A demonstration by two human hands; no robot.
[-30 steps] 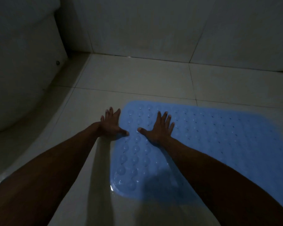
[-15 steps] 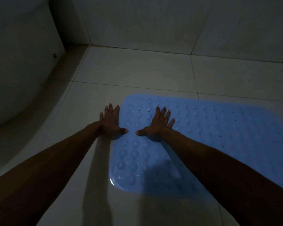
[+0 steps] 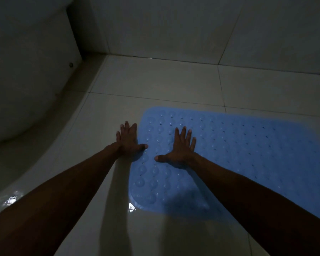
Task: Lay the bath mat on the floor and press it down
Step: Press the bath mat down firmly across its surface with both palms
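A blue rubber bath mat (image 3: 248, 154) with rows of bumps and small holes lies flat on the pale tiled floor (image 3: 155, 84), running off the right edge of the view. My left hand (image 3: 128, 140) rests palm down at the mat's left edge, mostly on the tile, its thumb over the mat. My right hand (image 3: 179, 147) lies flat on the mat a little to the right, fingers spread. Neither hand grips anything. My right forearm hides part of the mat's near side.
A large white rounded fixture (image 3: 22, 71) fills the left side, with a curved raised base (image 3: 50, 145) along the floor. Tiled walls (image 3: 192, 24) close the far side. The room is dim, with wet glints (image 3: 131, 207) on the floor.
The view has shifted slightly. My right hand has slid a little to the right on the mat, so the thumbs stand further apart. The left hand stays at the mat's edge.
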